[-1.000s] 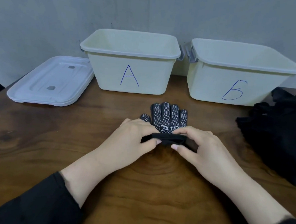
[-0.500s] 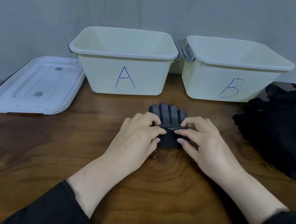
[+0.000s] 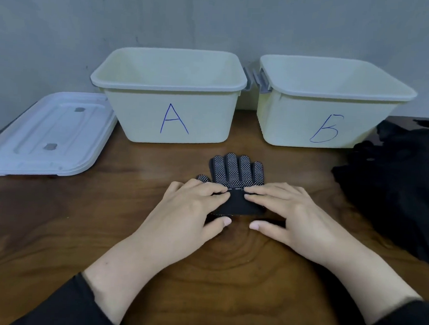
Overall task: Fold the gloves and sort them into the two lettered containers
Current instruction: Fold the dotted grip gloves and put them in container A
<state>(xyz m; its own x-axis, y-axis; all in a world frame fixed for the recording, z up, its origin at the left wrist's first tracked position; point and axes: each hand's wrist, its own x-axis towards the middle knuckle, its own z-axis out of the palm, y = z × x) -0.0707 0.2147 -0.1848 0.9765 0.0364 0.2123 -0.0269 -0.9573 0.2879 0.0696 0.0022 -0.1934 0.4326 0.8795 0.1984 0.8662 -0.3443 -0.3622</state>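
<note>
A black glove [image 3: 236, 172] with white dots lies on the wooden table, fingers pointing away from me. Its cuff is folded up over the palm. My left hand [image 3: 193, 206] presses flat on the left side of the folded cuff, and my right hand [image 3: 283, 209] presses flat on its right side. Both thumbs lie at the near edge of the fold. Behind the glove stand two cream tubs, container A [image 3: 170, 84] on the left and container B [image 3: 336, 87] on the right. What shows of the inside of both tubs holds nothing.
A white lid [image 3: 46, 137] lies flat on the table to the left of container A. A heap of black gloves [image 3: 398, 178] fills the right side of the table. A grey wall runs close behind the tubs.
The cuff, lifted a second ago between the fingers of both hands, has been folded forward over the palm. Both hands now lie flat on the fold.
</note>
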